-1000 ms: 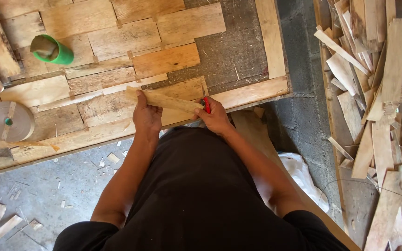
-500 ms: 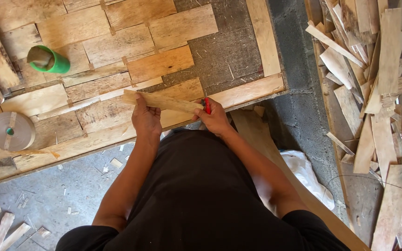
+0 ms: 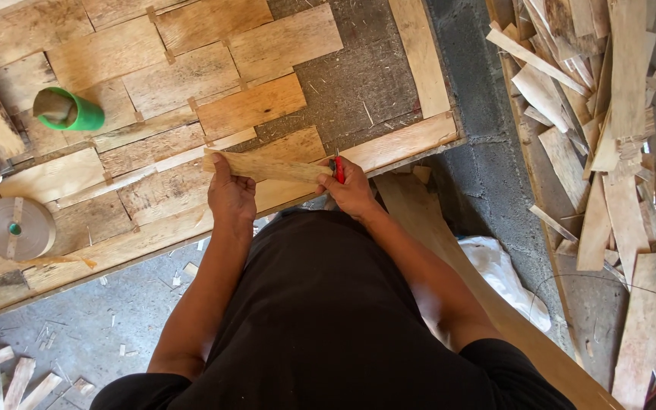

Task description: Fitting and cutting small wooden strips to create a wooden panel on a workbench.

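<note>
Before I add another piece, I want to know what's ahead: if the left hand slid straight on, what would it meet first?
Probably the wood strip that the left hand already grips.

1. A broad worktop fills the upper left, its face covered with pale and reddish veneer sheets laid like patchwork, with a bare grey fibrous patch between them.
2. A green tube and a roll of brown tape rest on the worktop's left side.
3. Below lies a grey concrete floor, littered with small wood chips.
4. On the right, a heap of loose wood offcuts is piled up.
5. A white cloth lies on the floor.
6. Bright, even daylight falls across everything.
</note>
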